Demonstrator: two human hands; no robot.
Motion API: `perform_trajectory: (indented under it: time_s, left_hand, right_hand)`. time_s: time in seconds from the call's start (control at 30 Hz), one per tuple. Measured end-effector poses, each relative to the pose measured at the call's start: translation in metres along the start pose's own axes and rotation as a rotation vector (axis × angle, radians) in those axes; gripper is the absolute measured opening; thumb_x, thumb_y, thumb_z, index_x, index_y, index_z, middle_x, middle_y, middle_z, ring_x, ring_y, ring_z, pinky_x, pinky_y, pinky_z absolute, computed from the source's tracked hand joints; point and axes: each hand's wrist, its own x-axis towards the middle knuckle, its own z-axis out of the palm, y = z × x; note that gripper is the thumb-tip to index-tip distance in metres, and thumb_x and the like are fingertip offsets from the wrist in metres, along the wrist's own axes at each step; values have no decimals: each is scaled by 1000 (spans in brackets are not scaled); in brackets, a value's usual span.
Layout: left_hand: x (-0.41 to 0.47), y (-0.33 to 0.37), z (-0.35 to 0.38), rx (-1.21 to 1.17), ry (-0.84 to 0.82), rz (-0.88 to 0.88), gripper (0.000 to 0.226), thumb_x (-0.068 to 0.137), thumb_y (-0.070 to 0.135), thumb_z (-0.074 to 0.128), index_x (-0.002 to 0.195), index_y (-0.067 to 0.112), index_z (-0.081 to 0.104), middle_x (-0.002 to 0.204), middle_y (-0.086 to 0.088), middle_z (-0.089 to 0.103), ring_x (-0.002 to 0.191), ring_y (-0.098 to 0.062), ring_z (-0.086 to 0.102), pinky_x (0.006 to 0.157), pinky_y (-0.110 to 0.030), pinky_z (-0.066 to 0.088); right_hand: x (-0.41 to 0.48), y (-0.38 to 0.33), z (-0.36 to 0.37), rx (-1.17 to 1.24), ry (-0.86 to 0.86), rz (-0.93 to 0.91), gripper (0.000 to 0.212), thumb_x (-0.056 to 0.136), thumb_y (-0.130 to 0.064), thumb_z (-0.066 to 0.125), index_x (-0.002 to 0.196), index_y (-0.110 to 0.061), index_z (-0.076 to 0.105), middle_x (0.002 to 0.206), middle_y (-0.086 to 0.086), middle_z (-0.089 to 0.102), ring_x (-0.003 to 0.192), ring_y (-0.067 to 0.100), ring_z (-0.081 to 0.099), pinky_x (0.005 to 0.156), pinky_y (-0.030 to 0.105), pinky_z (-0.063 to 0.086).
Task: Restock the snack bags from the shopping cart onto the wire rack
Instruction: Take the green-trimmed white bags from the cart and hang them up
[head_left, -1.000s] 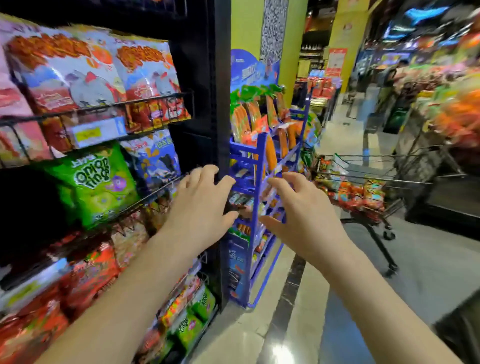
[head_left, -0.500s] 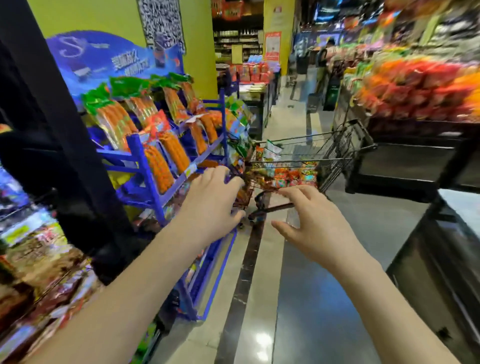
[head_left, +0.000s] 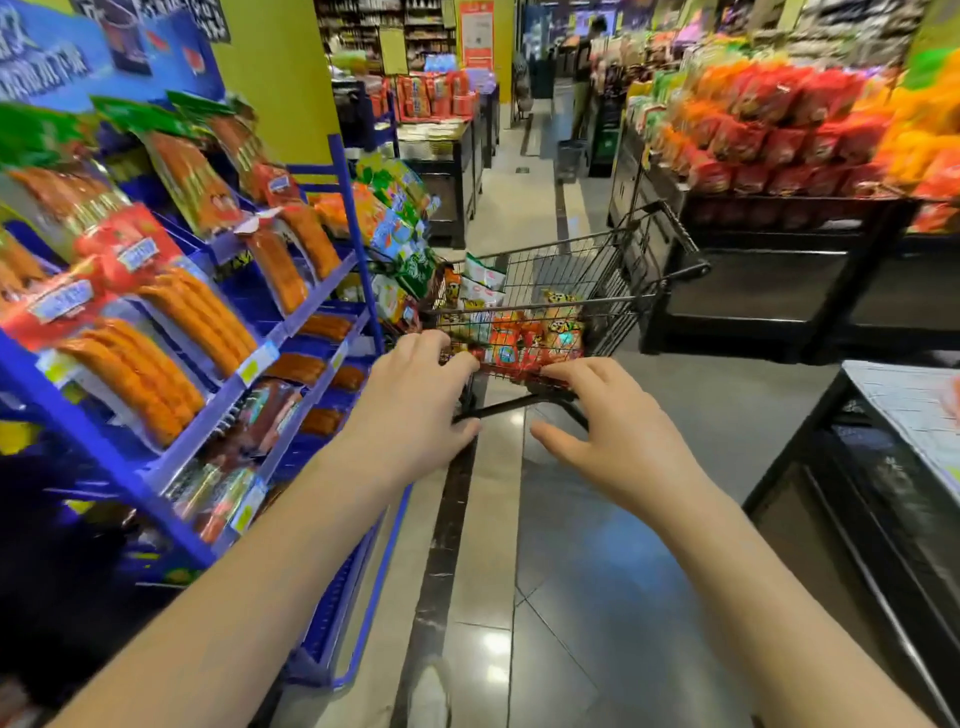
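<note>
Both my arms are stretched out ahead of me over the aisle floor (head_left: 597, 571). My left hand (head_left: 410, 410) is spread, fingers loosely apart, thumb pointing to the right, and it has nothing in it. My right hand (head_left: 618, 431) mirrors it: palm down, fingers open and slightly curled, thumb reaching left, holding nothing either. Between and just beyond my fingertips sits the shopping cart (head_left: 597, 270), a black wire basket turned at an angle, its handle end on the far right side. Down in its near end lie the snack bags (head_left: 524, 338), red and orange packs piled together, with a few white and green ones standing behind them against the wire. From here my fingers overlap the cart's near edge; I cannot tell if they touch it. On my left stands a blue display rack (head_left: 291, 322) stacked with sausage packs (head_left: 171, 322). Off to the right, a dark table (head_left: 779, 208) carries heaps of red and orange bags.
</note>
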Motion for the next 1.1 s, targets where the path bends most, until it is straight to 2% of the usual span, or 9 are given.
perform_trajectory:
  time_s: [0.1,0.2,0.37,0.53,0.7,0.9,1.1]
  left_hand:
    - [51,-22,21,-27,4,26,65,92,54,67,147,27,46,153,-7,36,144,-30,32,114,-44,37]
    - [103,-54,42,-53,-15,38,65,92,55,66,147,27,46,155,-6,34,145,-29,31,114,-44,37]
    - [179,-116,63,-65,-74,20,66,93,55,66,149,27,45,155,-5,35,145,-28,31,114,-43,37]
    - [259,-160,82,-139,-138,30,66,94,52,66,150,28,43,157,-5,32,147,-28,28,115,-44,35]
    - [323,-184,98,-299,-224,71,67,92,51,69,151,32,43,161,0,28,151,-23,18,120,-43,27]
    - [398,-190,132,-286,-201,45,66,91,51,70,149,30,47,156,-2,34,147,-25,25,121,-45,30]
    - [483,-185,164,-240,-266,7,65,94,50,67,152,32,42,159,0,30,150,-23,20,122,-44,28]
  right_hand:
    - [48,14,19,-23,22,10,60,92,-43,71,145,-24,51,143,-3,48,130,18,50,107,38,45]
    - [105,23,36,-21,46,23,60,90,-41,74,142,-22,53,141,-1,50,128,20,52,106,43,47]
    - [192,28,63,-30,19,37,61,88,-38,75,143,-17,55,143,4,50,130,25,54,106,43,48]
    - [280,37,93,-36,-10,77,65,87,-38,75,145,-20,53,144,4,49,132,25,51,108,44,47]
    - [342,57,109,57,10,121,61,85,-38,79,140,-23,57,140,0,51,132,22,51,108,47,46]
    - [414,101,129,71,26,94,67,83,-41,79,143,-27,54,139,-3,52,129,21,53,108,47,47]
    - [493,165,150,64,-44,92,74,84,-50,77,148,-28,47,146,-4,46,134,20,48,112,44,44]
